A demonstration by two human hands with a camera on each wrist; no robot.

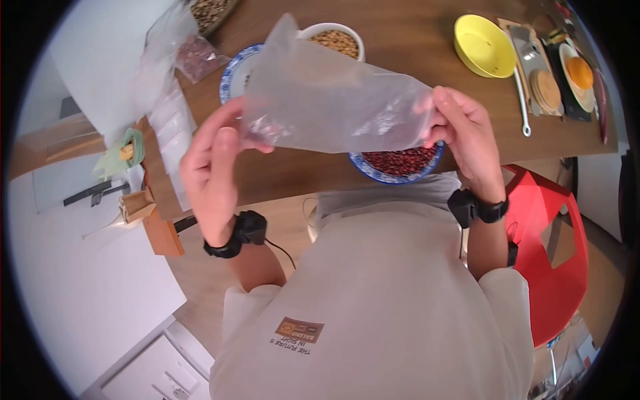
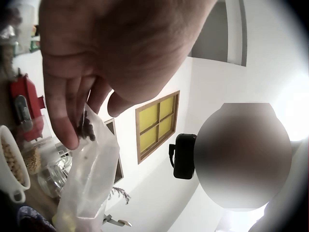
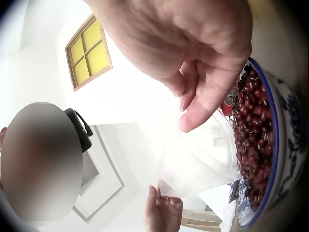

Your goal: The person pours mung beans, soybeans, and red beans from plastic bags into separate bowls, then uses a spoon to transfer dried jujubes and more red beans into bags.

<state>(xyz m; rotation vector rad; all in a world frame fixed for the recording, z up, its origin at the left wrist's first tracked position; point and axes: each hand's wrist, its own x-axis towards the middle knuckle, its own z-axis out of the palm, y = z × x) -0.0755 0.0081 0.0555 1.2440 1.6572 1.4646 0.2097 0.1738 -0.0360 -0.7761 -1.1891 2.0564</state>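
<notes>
1. Plastic bag [image 1: 333, 110]: suspended over the desk [image 1: 427, 47], at the bean bowl [image 1: 399, 180]'s 11 o'clock.
2. Left hand [image 1: 210, 173] pinches one end; right hand [image 1: 472, 140], the other.
3. Apply light, even tension; limit creasing.

- Near bowl [image 1: 392, 180]: on surface [image 1: 420, 40], front edge, right of middle; beans [image 1: 403, 161] in it.
- Bag [image 1: 320, 110]: above surface, between left hand [image 1: 212, 170] and right hand [image 1: 470, 137].
- Far bowl [image 1: 361, 52]: behind near bowl, filled [image 1: 337, 42].
- Left bowl [image 1: 229, 79]: just left of far bowl, partly behind bag in head view.
- Right bowl [image 1: 481, 48]: well right of far bowl.
- Plate [image 1: 584, 100]: farther right, round item [image 1: 579, 72] on it.
- Packet [image 1: 196, 60]: left of left bowl.
- Chair [image 1: 550, 303]: before surface, right side.
</notes>
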